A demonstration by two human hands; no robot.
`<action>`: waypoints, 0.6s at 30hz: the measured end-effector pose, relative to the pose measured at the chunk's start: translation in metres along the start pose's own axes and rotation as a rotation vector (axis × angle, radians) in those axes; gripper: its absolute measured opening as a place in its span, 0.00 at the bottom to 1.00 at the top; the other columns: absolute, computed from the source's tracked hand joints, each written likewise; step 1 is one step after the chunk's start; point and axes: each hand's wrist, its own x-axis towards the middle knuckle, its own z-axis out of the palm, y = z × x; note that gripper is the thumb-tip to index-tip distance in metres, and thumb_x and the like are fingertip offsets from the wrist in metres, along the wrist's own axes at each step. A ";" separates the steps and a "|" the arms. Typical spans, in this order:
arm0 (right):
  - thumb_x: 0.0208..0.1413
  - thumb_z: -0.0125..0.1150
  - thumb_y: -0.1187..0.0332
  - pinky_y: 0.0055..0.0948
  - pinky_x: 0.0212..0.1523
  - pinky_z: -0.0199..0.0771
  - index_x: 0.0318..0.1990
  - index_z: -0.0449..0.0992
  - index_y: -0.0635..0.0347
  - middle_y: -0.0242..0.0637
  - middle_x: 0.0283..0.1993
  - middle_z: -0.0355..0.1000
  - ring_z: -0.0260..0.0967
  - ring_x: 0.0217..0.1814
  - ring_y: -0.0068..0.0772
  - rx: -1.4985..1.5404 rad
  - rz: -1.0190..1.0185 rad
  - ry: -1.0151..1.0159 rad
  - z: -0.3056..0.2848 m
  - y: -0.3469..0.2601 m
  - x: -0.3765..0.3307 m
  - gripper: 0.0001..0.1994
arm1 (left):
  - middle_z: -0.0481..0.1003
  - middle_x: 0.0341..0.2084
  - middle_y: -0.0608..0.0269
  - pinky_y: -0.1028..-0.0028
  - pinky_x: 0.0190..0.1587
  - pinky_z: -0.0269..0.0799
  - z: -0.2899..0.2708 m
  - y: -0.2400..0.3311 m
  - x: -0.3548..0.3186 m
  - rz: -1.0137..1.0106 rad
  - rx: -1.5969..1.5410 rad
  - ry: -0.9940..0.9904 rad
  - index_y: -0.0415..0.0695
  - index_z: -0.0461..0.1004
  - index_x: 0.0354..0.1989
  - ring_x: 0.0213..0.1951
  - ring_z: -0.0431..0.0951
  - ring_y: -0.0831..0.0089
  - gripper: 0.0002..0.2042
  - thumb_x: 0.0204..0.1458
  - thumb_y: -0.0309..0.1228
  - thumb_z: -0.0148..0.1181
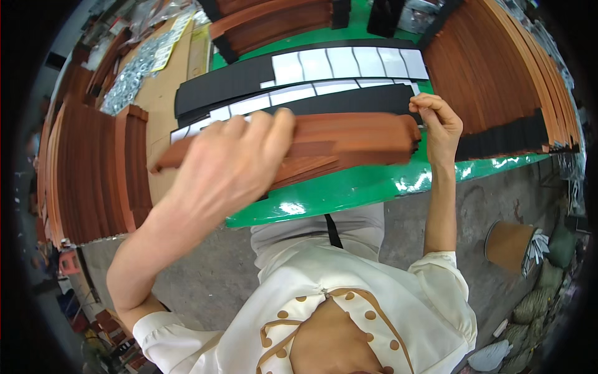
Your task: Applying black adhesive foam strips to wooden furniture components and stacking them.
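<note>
My left hand, smeared by motion, curls over a long reddish-brown wood-coloured slat in front of me. The slat is blurred too, and its right end looks dark and notched. Under it, nearer my body, lies another brown slat. My right hand is raised by the slat's right end with thumb and fingers pinched together; what the pinch holds, if anything, is too small to make out. Beyond the slats lie long black strips and white sheets crossed by dark curved lines.
Tall stacks of brown slats stand on the right and left, with more slats at the back. The green tabletop ends just before my waist. Small metal parts lie at back left. A brown bin stands on the floor.
</note>
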 end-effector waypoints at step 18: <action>0.53 0.51 0.83 0.22 0.41 0.68 0.33 0.75 0.69 0.39 0.37 0.72 0.68 0.36 0.25 0.082 -0.083 0.154 -0.051 -0.005 -0.009 0.05 | 0.74 0.23 0.44 0.61 0.28 0.72 0.073 0.061 0.117 0.158 -0.554 -0.495 0.31 0.68 0.37 0.26 0.77 0.52 0.17 0.45 0.34 0.52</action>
